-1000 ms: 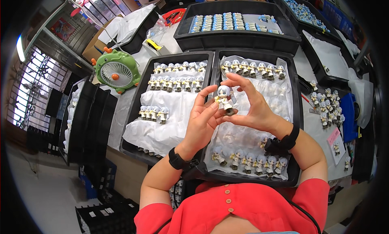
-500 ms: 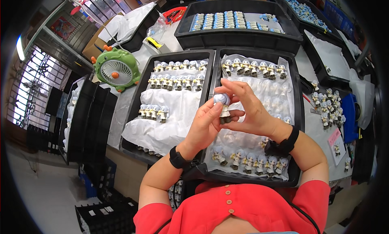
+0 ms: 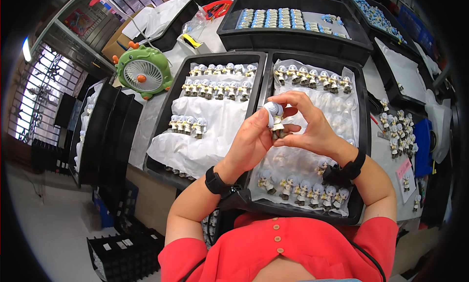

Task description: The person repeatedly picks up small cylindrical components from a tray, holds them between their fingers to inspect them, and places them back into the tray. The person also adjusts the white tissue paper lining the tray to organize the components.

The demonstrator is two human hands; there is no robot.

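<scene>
- Turned since a second ago: the figurine faced the camera then and now shows mostly its pale hair and one side. Both hands remain over the trays; the background sits slightly differently, probably because the head has moved.
- Left hand: closed on the figurine, thumb flat against its head, the other fingers mostly hidden. This seems to be the main hold, steadying the piece from one side.
- Right hand: half open in a wide C, forefinger by the head and thumb by the feet. Spanning it this way probably lets it be rotated without covering the body; how firmly they press cannot be told.
- Between the hands, the figurine is head up in the view, above the right tray near the left tray.
- White paper lies under the left tray's figurines, presumably as cushioning.
- Thin translucent sheet covers the right tray's middle figurines, likely separating layers.
</scene>
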